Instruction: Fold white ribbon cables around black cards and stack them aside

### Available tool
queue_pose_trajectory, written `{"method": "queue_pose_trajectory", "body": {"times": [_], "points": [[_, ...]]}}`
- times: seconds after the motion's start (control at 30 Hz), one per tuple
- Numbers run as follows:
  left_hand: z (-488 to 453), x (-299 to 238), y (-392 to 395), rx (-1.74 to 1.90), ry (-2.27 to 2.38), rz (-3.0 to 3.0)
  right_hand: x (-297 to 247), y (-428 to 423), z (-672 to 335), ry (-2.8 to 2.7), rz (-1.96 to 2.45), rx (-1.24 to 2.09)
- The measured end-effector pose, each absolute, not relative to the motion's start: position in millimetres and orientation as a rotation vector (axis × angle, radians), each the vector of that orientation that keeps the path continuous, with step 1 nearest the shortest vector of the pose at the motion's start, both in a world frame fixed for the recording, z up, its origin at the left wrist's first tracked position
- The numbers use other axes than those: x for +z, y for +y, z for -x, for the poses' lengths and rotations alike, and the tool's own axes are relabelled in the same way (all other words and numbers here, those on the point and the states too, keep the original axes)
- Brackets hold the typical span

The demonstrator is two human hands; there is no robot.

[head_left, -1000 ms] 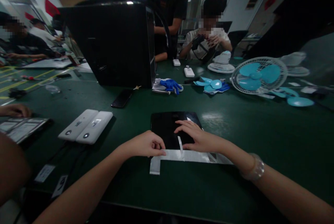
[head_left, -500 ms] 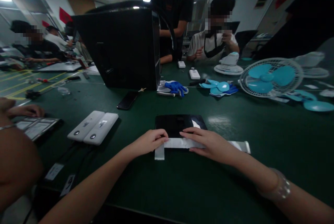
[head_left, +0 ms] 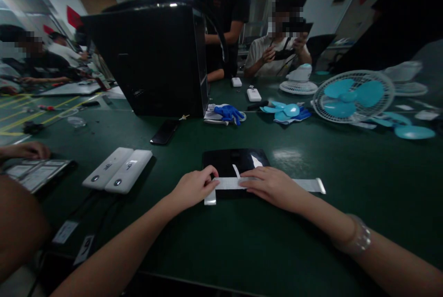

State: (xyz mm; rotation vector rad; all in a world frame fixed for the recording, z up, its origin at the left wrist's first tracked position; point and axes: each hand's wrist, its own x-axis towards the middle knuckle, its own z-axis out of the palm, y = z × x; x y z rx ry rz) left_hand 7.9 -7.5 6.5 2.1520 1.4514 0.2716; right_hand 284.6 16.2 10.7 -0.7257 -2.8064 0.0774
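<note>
A flat grey-white ribbon cable (head_left: 226, 183) lies across a glossy black panel (head_left: 219, 161) on the green table. My left hand (head_left: 193, 188) pinches the cable near its left end, where a short piece bends down toward me. My right hand (head_left: 275, 187) rests on the cable with its fingers stretched out flat, and the right end with its pale connector sticks out beyond the wrist. A narrow white strip (head_left: 236, 171) stands out from the cable at the right fingertips.
Left are two white boxes (head_left: 128, 171) with cords and another person's hand (head_left: 34, 150). A phone (head_left: 165, 132), large black case (head_left: 145, 62) and blue-white gloves (head_left: 226, 115) lie beyond. Fan parts (head_left: 353, 96) stand at right. People sit and stand across the table.
The narrow white strip now shows beside my right fingertips. My right fingers lie closer together on the cable. The whole view has shifted slightly, and the seated person opposite has raised a dark object.
</note>
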Motion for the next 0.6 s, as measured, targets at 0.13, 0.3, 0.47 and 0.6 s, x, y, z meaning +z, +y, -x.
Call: {"method": "queue_pose_trajectory", "body": {"times": [0.13,0.3,0.47,0.6], "points": [[-10.1,6.3,-8.9,0.25,1.495,-2.22,6.7,16.6,-282.0,-2.831,0.737,0.034],[-11.0,7.1,-10.3,0.181,1.56,-2.25,9.2,14.3,-277.2,-2.823,0.725,0.049],[-8.5,9.4,-7.5,0.151,1.668,-2.239,13.7,10.9,-274.5,-2.806,0.673,0.07],[-3.9,9.0,-4.3,0.244,1.731,-2.206,17.1,7.9,-272.4,-2.828,0.589,0.165]]}}
